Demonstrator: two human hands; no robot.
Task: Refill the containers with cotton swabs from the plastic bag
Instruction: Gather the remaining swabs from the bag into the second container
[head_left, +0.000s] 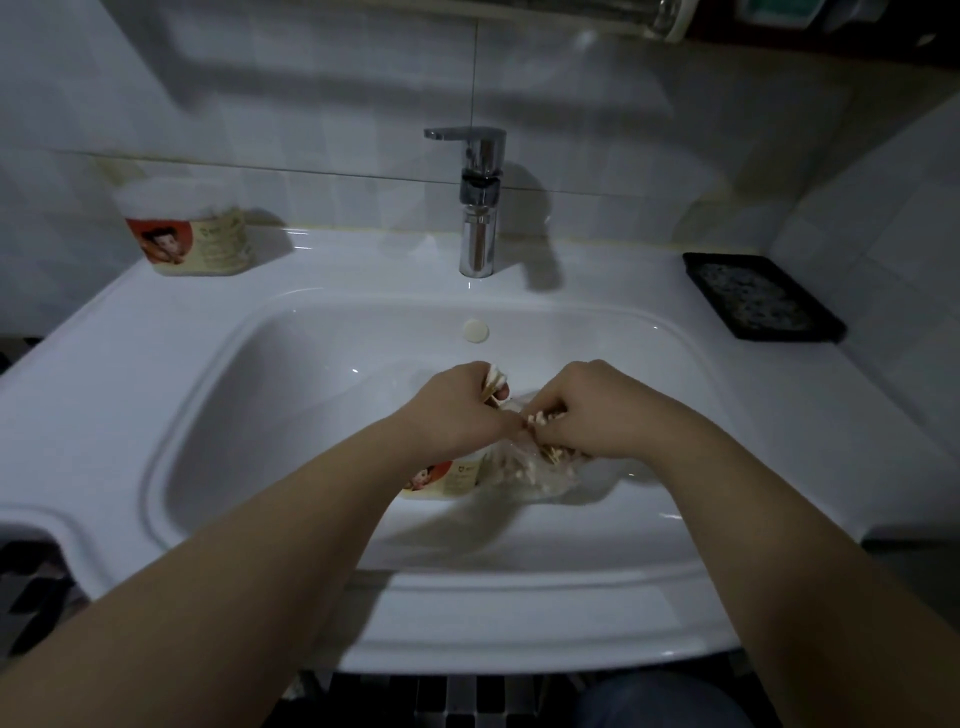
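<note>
the fingers of the left hand (457, 410) are clamped on a small bunch of cotton swabs (496, 376), whose white tips stick out above its thumb; the fingers of the right hand (597, 410) are pinched together on swabs at the mouth of the plastic bag (535, 467), just under them. a container (447, 480) lies below the left fingers, touching the bag, inside the sink (311, 364). the step looks best done by keeping the bunch aligned and the bag mouth open, so none spill into the basin. a second container (189, 228) stands well left of the fingers, the tap (480, 208) beyond them, a dark tray (763, 296) far right.
</note>
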